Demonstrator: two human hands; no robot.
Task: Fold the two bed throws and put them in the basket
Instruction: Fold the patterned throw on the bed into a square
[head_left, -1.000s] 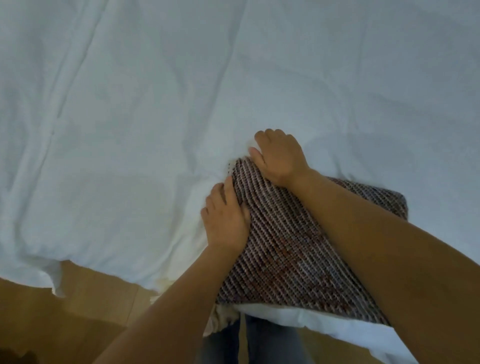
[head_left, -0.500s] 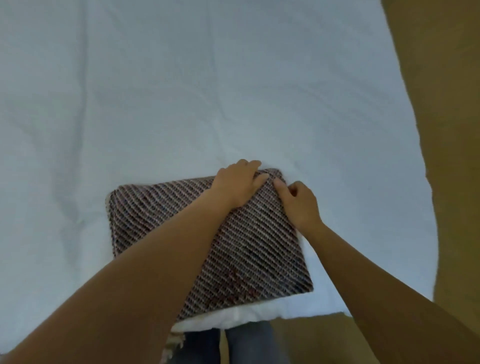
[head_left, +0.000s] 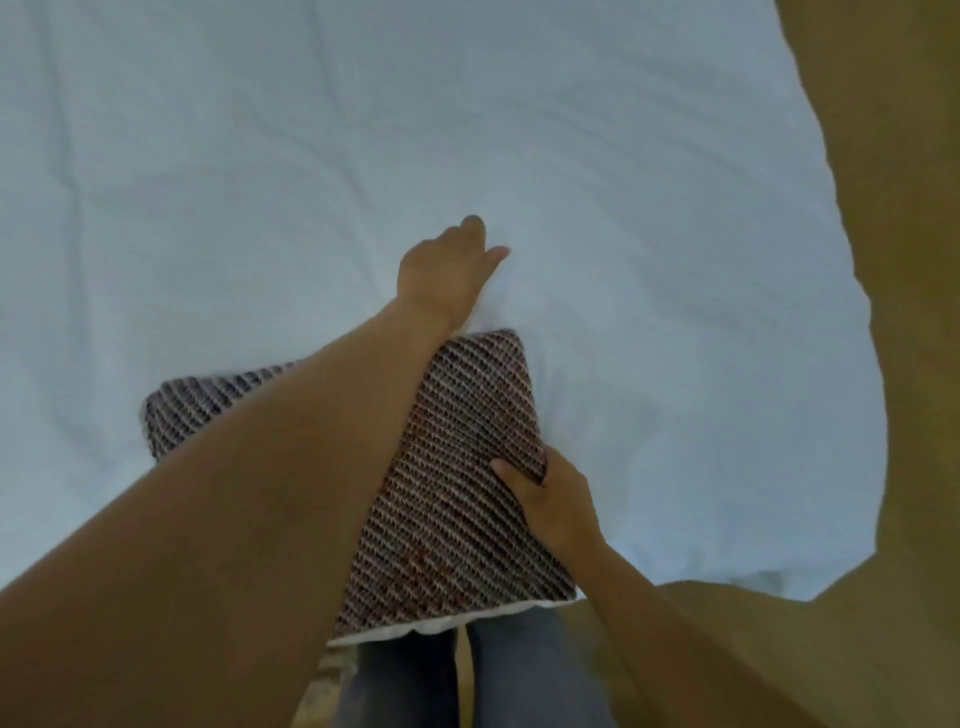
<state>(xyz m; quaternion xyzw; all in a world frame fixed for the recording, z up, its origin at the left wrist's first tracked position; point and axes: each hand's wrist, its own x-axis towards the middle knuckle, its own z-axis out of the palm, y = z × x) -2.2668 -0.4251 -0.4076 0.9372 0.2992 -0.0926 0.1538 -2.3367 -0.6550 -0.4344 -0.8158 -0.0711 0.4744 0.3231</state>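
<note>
A folded bed throw (head_left: 457, 519), woven in dark brown and pink diagonals, lies at the near edge of the white bed (head_left: 363, 156). My right hand (head_left: 558, 501) grips its right edge, thumb on top and fingers tucked under. My left forearm crosses over the throw. My left hand (head_left: 447, 270) hovers past the throw's far edge over the white sheet, fingers loose and holding nothing. I see no second throw and no basket.
The bed's right edge and corner border a wooden floor (head_left: 909, 260) on the right. My legs in dark trousers (head_left: 519, 675) stand against the near bed edge. A blurred fringed bit of fabric (head_left: 324, 680) hangs below that edge.
My left hand has lifted off the throw's far corner and moved out over the sheet. My right hand has slid down the throw's right edge and gripped it.
</note>
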